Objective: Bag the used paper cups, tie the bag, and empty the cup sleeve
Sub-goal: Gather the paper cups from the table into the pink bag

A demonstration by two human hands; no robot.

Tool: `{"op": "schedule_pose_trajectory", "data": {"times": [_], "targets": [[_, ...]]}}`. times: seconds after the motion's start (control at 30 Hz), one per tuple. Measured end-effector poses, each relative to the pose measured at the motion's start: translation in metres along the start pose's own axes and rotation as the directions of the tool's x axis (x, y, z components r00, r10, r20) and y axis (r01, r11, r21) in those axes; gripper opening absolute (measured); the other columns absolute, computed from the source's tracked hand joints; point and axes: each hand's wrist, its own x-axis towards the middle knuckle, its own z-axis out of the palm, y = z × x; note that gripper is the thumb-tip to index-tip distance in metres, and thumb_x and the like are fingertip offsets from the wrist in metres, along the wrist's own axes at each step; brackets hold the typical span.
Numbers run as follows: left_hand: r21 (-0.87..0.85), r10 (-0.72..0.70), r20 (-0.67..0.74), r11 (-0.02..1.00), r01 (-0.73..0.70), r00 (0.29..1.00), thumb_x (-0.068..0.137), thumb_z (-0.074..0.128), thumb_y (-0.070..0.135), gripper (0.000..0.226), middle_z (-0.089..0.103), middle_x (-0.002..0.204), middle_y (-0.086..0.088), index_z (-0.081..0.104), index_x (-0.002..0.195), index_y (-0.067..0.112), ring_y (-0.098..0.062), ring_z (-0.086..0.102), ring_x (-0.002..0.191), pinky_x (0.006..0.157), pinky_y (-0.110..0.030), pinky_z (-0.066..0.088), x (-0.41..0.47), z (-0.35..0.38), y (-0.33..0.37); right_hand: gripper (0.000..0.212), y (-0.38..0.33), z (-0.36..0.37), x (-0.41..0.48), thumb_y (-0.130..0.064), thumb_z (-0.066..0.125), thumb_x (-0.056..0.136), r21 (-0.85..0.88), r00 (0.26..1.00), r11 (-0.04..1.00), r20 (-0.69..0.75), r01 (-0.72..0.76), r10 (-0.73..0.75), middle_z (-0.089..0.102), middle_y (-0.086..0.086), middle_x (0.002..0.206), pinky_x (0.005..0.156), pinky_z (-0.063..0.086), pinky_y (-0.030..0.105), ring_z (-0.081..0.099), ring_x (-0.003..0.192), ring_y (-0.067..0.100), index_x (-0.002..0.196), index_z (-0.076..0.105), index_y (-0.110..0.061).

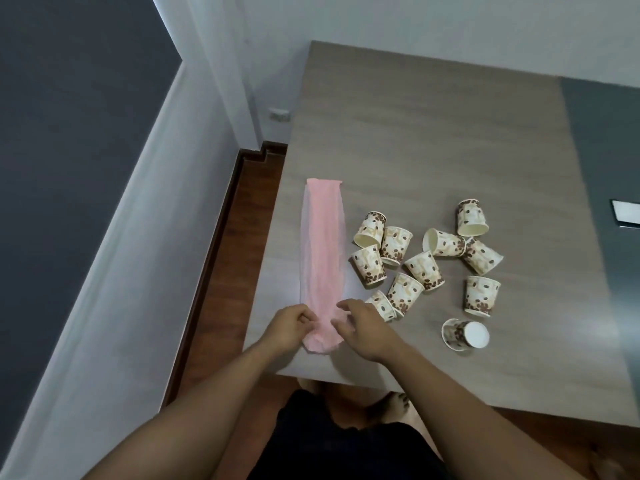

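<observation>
Pink, thin plastic: a long bag (323, 251) lies flat along the left edge of the desk (433, 140), crinkled and half see-through, its far end cut square, its near end bunched close to the desk's front edge. It sits inside or on a paler clear sleeve (304, 237) showing as a pale border along the bag; which, cannot tell.

Left hand (289, 329) at the bag's near end, left side; fingers curled, grip pinched on the bunched plastic. Right hand (363, 332) at the bag's right side, thumb and fingers spread over the plastic, touching it; whether its grip is closed on the film cannot be told.

Paper cups (426, 268), cream with brown coffee-bean print, lie scattered right of the bag, none in it. Most lie tipped on their sides, some touching each other; the one farthest to the right (481, 296) looks to stand mouth down. One cup (465, 336) lies apart from the rest, nearer the front edge, white base showing.

Desk top is grey-brown wood grain, matte. Beyond the bag's far end the surface is open to the back wall. Left of the bag the desk drops off straight to a reddish wood floor (221, 289) and a white wall.
</observation>
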Motion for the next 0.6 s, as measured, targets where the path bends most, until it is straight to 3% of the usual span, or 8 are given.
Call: {"op": "schedule_pose_trajectory", "data": {"times": [0.07,0.13,0.2,0.27,0.33,0.37,0.47,0.6], "targets": [[-0.201,-0.019,0.017,0.979,0.022,1.0,0.103,0.073,0.011,0.008,0.081,0.1,-0.004,0.079,0.103,0.016,-0.018,0.075,0.093,0.075,-0.017,0.056,0.002,-0.009,0.012,0.084,-0.006,-0.005,-0.002,-0.061,0.074,0.095,0.146,0.996,0.985,-0.001,-0.093,0.095,0.058,0.004,0.15,0.115,0.049,0.04,0.058,0.138,0.024,0.16,0.047,-0.015],[-0.353,-0.017,0.034,0.935,0.028,0.999,0.105,0.071,0.01,0.01,0.082,0.104,-0.007,0.077,0.109,0.016,-0.018,0.076,0.092,0.077,-0.018,0.059,0.0,-0.018,0.024,0.091,-0.011,-0.008,-0.004,-0.065,0.081,0.088,0.278,0.987,0.948,0.031,-0.158,0.155,0.059,0.001,0.146,0.109,0.051,0.036,0.06,0.133,0.021,0.16,0.046,-0.02],[-0.512,-0.045,0.066,0.856,0.072,0.997,0.107,0.067,0.012,0.011,0.081,0.111,-0.012,0.075,0.113,0.017,-0.022,0.075,0.09,0.076,-0.027,0.063,0.005,-0.023,0.03,0.069,-0.01,-0.011,0.0,-0.058,0.082,0.09,0.303,0.985,0.939,-0.004,-0.164,0.174,0.069,-0.004,0.126,0.092,0.053,0.031,0.068,0.111,0.015,0.146,0.059,-0.025],[-0.637,-0.058,0.073,0.765,0.091,0.996,0.109,0.062,0.011,0.012,0.077,0.113,-0.016,0.073,0.115,0.014,-0.021,0.072,0.084,0.067,-0.025,0.06,0.004,-0.03,0.038,0.037,-0.011,-0.014,0.002,-0.048,0.08,0.096,0.285,0.983,0.951,-0.094,-0.123,0.155,0.073,-0.01,0.097,0.079,0.051,0.029,0.067,0.085,0.008,0.123,0.074,-0.024],[-0.76,-0.088,0.088,0.638,0.124,0.992,0.112,0.056,0.007,0.016,0.077,0.116,-0.019,0.07,0.117,0.008,-0.027,0.076,0.095,0.076,-0.032,0.063,0.005,-0.038,0.048,0.012,-0.012,-0.017,0.006,-0.037,0.078,0.099,0.272,0.981,0.959,-0.149,-0.08,0.124,0.075,-0.012,0.086,0.08,0.053,0.03,0.069,0.078,0.003,0.101,0.079,-0.025],[-0.811,-0.096,0.095,0.569,0.133,0.991,0.112,0.053,0.005,0.017,0.078,0.117,-0.02,0.069,0.117,0.006,-0.03,0.076,0.101,0.082,-0.036,0.063,0.006,-0.042,0.052,0.009,-0.015,-0.019,0.007,-0.033,0.076,0.101,0.274,0.98,0.959,-0.158,-0.073,0.12,0.077,-0.013,0.087,0.082,0.057,0.033,0.071,0.078,0.003,0.096,0.079,-0.026],[-0.885,-0.105,0.069,0.453,0.109,0.992,0.111,0.052,0.002,0.016,0.077,0.114,-0.021,0.067,0.115,0.005,-0.028,0.075,0.097,0.082,-0.038,0.061,0.005,-0.059,0.064,0.026,-0.03,-0.033,0.003,-0.045,0.067,0.106,0.432,0.971,0.9,-0.189,-0.052,0.147,0.081,-0.007,0.093,0.086,0.065,0.044,0.08,0.078,0.011,0.099,0.074,-0.02],[-0.786,-0.1,-0.011,0.616,0.053,0.995,0.113,0.054,0.012,0.015,0.078,0.115,-0.02,0.068,0.117,0.008,-0.026,0.076,0.093,0.076,-0.035,0.062,0.004,-0.069,0.076,0.077,-0.057,-0.052,-0.007,-0.091,0.066,0.079,0.578,0.996,0.816,-0.062,-0.014,0.06,0.078,-0.003,0.111,0.09,0.062,0.037,0.078,0.099,0.015,0.118,0.063,-0.025]]}}
